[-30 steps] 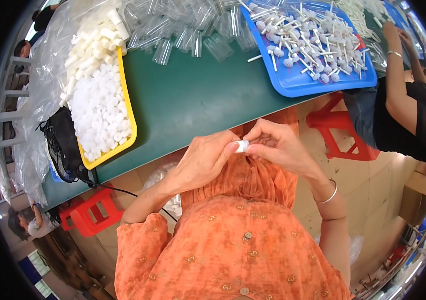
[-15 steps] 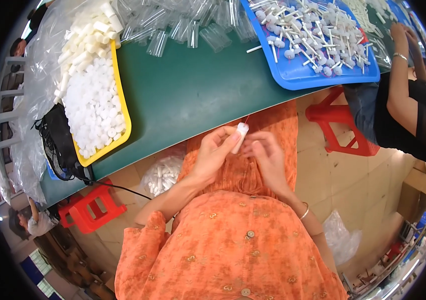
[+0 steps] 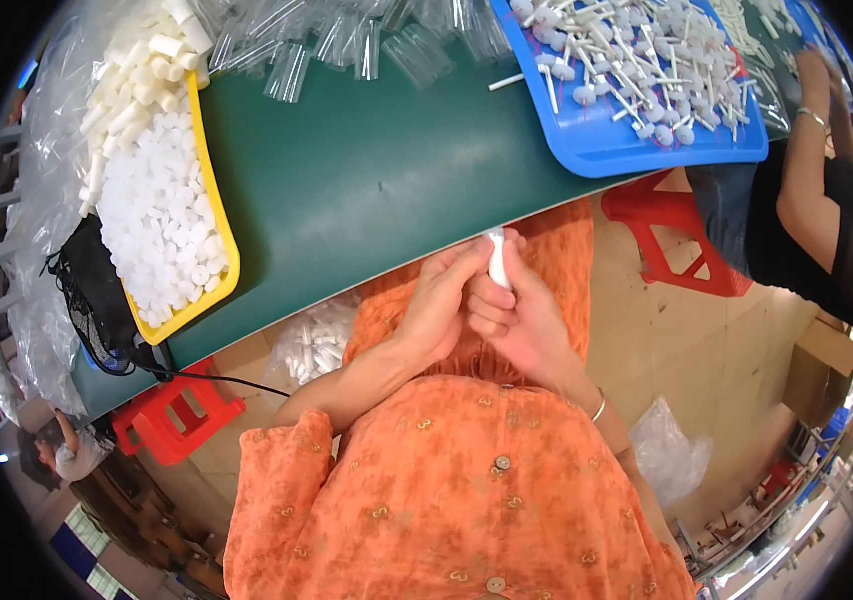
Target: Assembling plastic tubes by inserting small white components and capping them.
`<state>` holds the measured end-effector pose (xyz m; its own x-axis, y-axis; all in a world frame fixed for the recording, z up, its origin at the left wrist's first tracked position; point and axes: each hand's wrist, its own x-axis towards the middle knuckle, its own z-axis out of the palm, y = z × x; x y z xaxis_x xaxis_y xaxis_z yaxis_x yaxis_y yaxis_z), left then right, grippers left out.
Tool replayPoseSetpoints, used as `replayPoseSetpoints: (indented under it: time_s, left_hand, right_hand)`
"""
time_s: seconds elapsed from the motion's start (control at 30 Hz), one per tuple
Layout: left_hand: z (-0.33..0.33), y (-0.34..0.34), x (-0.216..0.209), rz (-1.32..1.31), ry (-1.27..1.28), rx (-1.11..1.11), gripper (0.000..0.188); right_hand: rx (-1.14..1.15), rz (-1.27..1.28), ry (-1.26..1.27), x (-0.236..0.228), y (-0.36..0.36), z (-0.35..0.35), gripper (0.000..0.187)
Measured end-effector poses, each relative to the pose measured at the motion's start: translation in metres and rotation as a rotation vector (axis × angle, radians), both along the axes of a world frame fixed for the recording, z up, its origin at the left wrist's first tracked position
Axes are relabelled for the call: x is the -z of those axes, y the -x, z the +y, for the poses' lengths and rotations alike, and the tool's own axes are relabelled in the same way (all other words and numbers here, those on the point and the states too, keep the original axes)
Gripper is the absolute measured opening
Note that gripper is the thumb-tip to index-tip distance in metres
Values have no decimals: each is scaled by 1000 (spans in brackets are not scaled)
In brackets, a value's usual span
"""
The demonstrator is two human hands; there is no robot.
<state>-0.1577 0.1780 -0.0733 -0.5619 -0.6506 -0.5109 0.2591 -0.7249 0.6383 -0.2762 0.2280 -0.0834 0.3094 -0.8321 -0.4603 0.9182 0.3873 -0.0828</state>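
Observation:
Both my hands meet just below the near edge of the green table [image 3: 376, 190], over my lap. My right hand [image 3: 516, 315] is closed around a small white tube-shaped part [image 3: 496, 262] that stands upright out of the fist. My left hand [image 3: 443, 300] presses against it from the left, its fingertips touching the top of the white part. A yellow tray [image 3: 229, 262] heaped with small white plastic pieces lies at the table's left. A blue tray [image 3: 606, 150] with several white stick-like parts lies at the right.
Clear plastic tubes [image 3: 346, 45] are piled along the table's far side. A black fan-like device [image 3: 96, 290] with a cable sits at the left end. Red stools [image 3: 171, 415] [image 3: 671, 240] stand on the floor. Another person's arm [image 3: 811, 190] reaches the table at right. A bag of white parts [image 3: 316, 345] lies under the table.
My hands have drawn closer together and turned the white part upright; my right hand now wraps around it where before only fingertips held it.

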Motion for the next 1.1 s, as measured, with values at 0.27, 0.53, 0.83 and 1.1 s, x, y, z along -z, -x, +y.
replayPoseSetpoints:
  time_s: [0.27, 0.53, 0.83, 1.1]
  left_hand:
    - [3, -9, 3, 33, -74, -80, 30]
    - [1, -15, -3, 39, -180, -66, 30]
    - [14, -34, -23, 78, 17, -31, 28]
    - [17, -35, -25, 36, 13, 6, 29]
  right_hand:
    - [-83, 324, 44, 0, -2, 10, 32]
    - [-123, 235, 22, 7, 4, 4, 39]
    - [-73, 1880, 1096, -34, 43, 9, 65]
    - [65, 1947, 1230, -19, 34, 3, 72]
